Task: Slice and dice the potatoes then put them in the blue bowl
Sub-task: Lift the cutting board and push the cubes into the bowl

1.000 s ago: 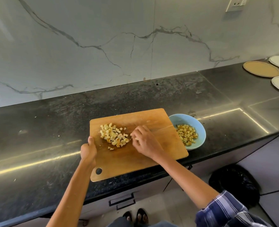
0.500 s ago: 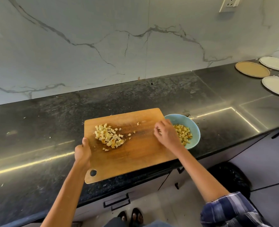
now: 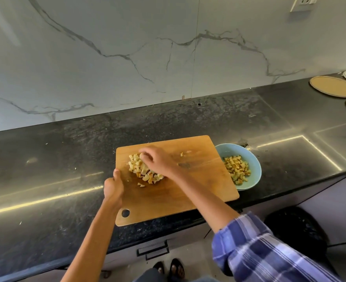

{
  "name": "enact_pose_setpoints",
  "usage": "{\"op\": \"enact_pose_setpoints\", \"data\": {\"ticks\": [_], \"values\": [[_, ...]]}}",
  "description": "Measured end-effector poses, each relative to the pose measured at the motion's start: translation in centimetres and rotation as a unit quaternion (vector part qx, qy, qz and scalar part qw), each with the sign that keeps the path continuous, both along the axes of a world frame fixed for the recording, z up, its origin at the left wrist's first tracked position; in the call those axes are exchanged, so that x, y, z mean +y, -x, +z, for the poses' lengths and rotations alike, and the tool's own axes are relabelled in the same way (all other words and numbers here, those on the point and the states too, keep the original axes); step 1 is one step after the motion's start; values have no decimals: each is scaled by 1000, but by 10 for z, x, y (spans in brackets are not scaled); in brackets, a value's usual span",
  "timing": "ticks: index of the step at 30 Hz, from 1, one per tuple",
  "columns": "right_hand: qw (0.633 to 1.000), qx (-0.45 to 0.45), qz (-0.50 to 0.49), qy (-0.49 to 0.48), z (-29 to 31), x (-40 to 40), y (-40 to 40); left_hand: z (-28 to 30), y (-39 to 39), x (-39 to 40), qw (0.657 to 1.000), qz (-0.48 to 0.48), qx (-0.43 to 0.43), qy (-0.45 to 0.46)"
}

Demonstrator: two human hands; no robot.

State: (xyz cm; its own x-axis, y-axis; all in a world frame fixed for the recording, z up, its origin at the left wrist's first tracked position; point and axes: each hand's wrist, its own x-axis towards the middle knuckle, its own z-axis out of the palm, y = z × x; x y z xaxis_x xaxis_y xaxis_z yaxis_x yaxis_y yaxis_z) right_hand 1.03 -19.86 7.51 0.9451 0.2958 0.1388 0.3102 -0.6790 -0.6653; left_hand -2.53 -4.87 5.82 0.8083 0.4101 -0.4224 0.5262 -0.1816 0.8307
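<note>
A wooden cutting board [image 3: 174, 192] lies on the black counter [image 3: 46, 180], right at the front edge, and its near corner with the round hole sticks out a little past that edge. The left hand [image 3: 113, 187] is closed on the left edge of the board, thumb on top, gripping it. A pile of small potato cubes [image 3: 142, 169] sits on the left part of the board. The right hand [image 3: 159, 161] lies over the right side of that pile, fingers curled down onto the cubes; I cannot tell if it has any cubes pinched inside. A few loose bits [image 3: 185, 153] lie near the far edge of the board. The blue bowl [image 3: 255, 169] stands just beside the right edge of the board, touching or almost touching it, with more potato cubes [image 3: 237, 169] inside. Three round plates [image 3: 333, 86] lie far off at the right end of the counter, near the wall.
</note>
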Motion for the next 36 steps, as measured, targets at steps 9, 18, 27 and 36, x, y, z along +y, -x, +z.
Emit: {"op": "enact_pose_setpoints", "data": {"ticks": [9,18,27,36], "values": [[973,-187,28,133,-29,6,27,1,2,0,1000,-5,5,-15],[966,-216,-57,131,-41,-72,53,-6,0,-8,1000,1,9,16],[940,-188,-228,172,-47,-167,56,-5,0,-12,1000,8,14,24],[961,-154,-204,106,-24,-133,35,-4,-1,-11,999,7,18,25]]}}
